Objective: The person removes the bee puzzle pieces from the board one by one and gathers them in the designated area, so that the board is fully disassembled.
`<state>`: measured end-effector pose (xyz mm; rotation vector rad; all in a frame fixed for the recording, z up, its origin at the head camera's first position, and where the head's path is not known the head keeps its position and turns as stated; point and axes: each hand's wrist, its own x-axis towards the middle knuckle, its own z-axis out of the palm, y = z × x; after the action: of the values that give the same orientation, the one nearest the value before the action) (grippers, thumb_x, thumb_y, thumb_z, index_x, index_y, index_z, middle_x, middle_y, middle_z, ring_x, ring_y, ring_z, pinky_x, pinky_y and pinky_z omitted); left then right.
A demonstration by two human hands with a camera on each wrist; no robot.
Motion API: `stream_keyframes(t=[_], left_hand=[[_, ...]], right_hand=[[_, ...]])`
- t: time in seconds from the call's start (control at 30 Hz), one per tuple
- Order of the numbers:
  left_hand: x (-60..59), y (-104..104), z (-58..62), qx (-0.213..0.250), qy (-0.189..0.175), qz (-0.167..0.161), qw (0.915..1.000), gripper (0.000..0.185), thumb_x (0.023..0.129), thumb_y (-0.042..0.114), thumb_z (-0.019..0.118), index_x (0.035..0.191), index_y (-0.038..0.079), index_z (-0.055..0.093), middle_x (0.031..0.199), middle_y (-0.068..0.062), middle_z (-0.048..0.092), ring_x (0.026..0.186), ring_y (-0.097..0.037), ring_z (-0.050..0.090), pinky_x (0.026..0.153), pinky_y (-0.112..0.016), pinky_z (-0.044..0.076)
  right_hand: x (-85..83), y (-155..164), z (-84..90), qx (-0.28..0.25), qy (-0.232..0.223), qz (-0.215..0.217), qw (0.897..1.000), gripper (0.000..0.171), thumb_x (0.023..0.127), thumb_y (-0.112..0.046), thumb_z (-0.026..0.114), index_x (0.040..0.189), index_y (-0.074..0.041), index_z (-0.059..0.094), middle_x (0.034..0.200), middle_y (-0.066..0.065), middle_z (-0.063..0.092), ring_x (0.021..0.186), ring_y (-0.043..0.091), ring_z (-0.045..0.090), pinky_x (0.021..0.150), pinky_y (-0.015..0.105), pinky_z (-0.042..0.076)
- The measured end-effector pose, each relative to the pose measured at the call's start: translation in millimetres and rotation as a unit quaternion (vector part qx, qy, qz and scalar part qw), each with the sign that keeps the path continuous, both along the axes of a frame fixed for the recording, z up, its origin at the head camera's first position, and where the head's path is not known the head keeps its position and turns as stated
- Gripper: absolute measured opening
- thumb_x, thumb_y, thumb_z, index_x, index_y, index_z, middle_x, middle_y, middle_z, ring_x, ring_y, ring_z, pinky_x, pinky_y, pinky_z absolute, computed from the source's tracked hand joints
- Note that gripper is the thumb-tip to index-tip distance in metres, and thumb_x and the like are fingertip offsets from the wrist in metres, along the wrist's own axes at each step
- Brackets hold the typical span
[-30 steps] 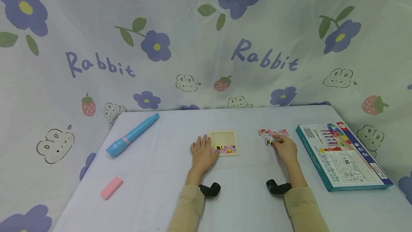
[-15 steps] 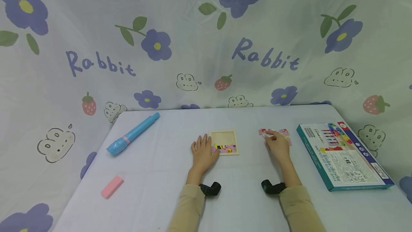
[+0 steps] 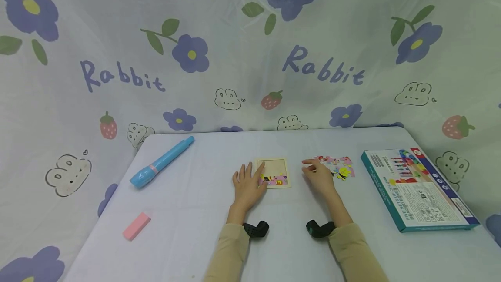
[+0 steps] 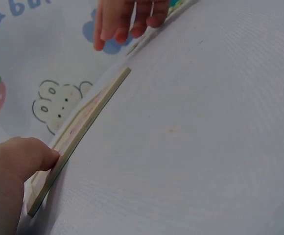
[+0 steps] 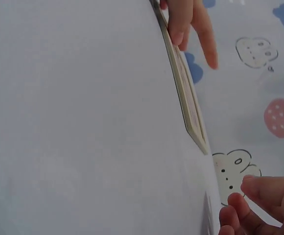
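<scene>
In the head view my left hand (image 3: 246, 188) lies spread at the left side of a small wooden puzzle tray (image 3: 288, 173). Its thumb touches the tray's edge in the left wrist view, and the index finger reaches over the tray. A strip of pink and yellow puzzle pieces (image 3: 279, 180) fills the tray's lower part; bare wood shows above. My right hand (image 3: 321, 179) hovers between the tray and a group of loose puzzle pieces (image 3: 344, 172), one with a yellow bee. Its fingers are loosely bent and apart, with nothing seen between them.
A flat teal-edged box (image 3: 419, 190) lies at the right. On the left are a blue torch-shaped object (image 3: 162, 162) and a pink block (image 3: 136, 226). The white table (image 3: 195, 212) ends at a flower-printed cloth (image 3: 235, 55) behind.
My right hand has moved left from the loose pieces toward the tray, uncovering the bee piece. The left hand stays in place, its index finger now shifted over the tray.
</scene>
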<state>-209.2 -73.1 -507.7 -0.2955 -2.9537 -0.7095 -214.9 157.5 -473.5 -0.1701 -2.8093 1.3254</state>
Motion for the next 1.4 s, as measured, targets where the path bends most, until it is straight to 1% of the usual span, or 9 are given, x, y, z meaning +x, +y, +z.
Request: stream_keyframes(t=[0.07,0.17,0.4,0.63,0.87,0.97,1.1,1.27,1.4], left_hand=[[0.6,0,0.3,0.002,0.005,-0.006,1.0000,0.051,0.089,0.037,0.052,0.138,0.034,0.041,0.151,-0.015,0.026,0.140,-0.039,0.015,0.106,-0.059,0.008],[1.5,-1,0.8,0.007,0.015,-0.017,0.9997,0.041,0.089,0.036,0.053,0.130,0.039,0.050,0.152,-0.012,0.025,0.141,-0.039,0.014,0.106,-0.059,0.008],[2.2,-2,0.0,0.012,0.041,-0.037,0.9984,0.029,0.089,0.034,0.056,0.117,0.040,0.062,0.152,-0.006,0.028,0.141,-0.038,0.013,0.106,-0.059,0.009],[3.7,-2,1.1,0.015,0.041,-0.041,0.9982,0.023,0.089,0.033,0.057,0.109,0.038,0.067,0.151,-0.004,0.030,0.142,-0.037,0.012,0.106,-0.058,0.010],[3.7,-2,0.9,0.014,0.034,-0.034,0.9987,0.023,0.089,0.031,0.056,0.109,0.038,0.067,0.152,-0.004,0.029,0.142,-0.036,0.010,0.106,-0.058,0.010],[3.6,-2,1.3,0.017,0.032,-0.033,0.9988,0.023,0.089,0.030,0.056,0.108,0.038,0.067,0.152,-0.003,0.029,0.143,-0.036,0.009,0.106,-0.058,0.010],[3.4,-2,1.6,0.018,0.034,-0.034,0.9987,0.023,0.089,0.030,0.057,0.108,0.038,0.068,0.152,-0.004,0.029,0.142,-0.036,0.010,0.106,-0.058,0.010],[2.8,-2,0.7,0.019,0.035,-0.036,0.9986,0.023,0.089,0.030,0.057,0.108,0.038,0.068,0.152,-0.004,0.029,0.142,-0.036,0.009,0.106,-0.058,0.010],[2.3,-1,0.4,0.020,0.033,-0.034,0.9987,0.023,0.089,0.031,0.056,0.107,0.038,0.068,0.152,-0.003,0.029,0.142,-0.036,0.009,0.106,-0.058,0.010]], right_hand=[[-1.7,-6,-3.0,0.005,-0.003,0.024,1.000,0.030,0.089,-0.018,0.058,0.118,-0.009,0.060,0.097,0.014,0.064,0.090,0.025,0.059,0.070,0.030,0.046],[-3.1,-16,-4.5,0.010,-0.004,0.057,0.998,0.030,0.087,-0.016,0.060,0.117,-0.010,0.061,0.094,0.011,0.065,0.089,0.023,0.059,0.075,0.035,0.046],[-1.0,-37,0.6,0.020,0.005,0.117,0.993,0.032,0.080,-0.010,0.065,0.112,-0.008,0.064,0.085,0.006,0.064,0.078,0.016,0.057,0.068,0.030,0.043],[0.7,-47,-2.4,0.108,-0.013,0.123,0.986,0.037,0.078,-0.021,0.070,0.114,-0.013,0.065,0.082,0.004,0.050,0.074,0.016,0.044,0.064,0.030,0.025],[-1.0,-51,-5.9,0.126,-0.020,0.121,0.984,0.032,0.078,-0.023,0.071,0.109,-0.016,0.066,0.081,0.003,0.047,0.073,0.017,0.042,0.063,0.030,0.025],[-1.0,-51,-5.7,0.105,-0.011,0.117,0.987,0.031,0.075,-0.019,0.073,0.105,-0.015,0.065,0.086,0.006,0.050,0.076,0.018,0.044,0.064,0.029,0.029],[0.0,-50,-3.7,0.049,0.015,0.118,0.992,0.028,0.073,-0.010,0.073,0.099,-0.010,0.062,0.090,0.008,0.057,0.077,0.018,0.048,0.066,0.029,0.036],[0.5,-48,-3.3,0.006,0.016,0.123,0.992,0.025,0.078,-0.007,0.070,0.099,-0.011,0.059,0.082,0.006,0.059,0.073,0.015,0.049,0.063,0.026,0.039],[0.1,-42,-2.4,-0.019,0.009,0.103,0.994,0.024,0.081,-0.010,0.068,0.102,-0.012,0.059,0.085,0.007,0.063,0.076,0.016,0.054,0.064,0.026,0.042]])
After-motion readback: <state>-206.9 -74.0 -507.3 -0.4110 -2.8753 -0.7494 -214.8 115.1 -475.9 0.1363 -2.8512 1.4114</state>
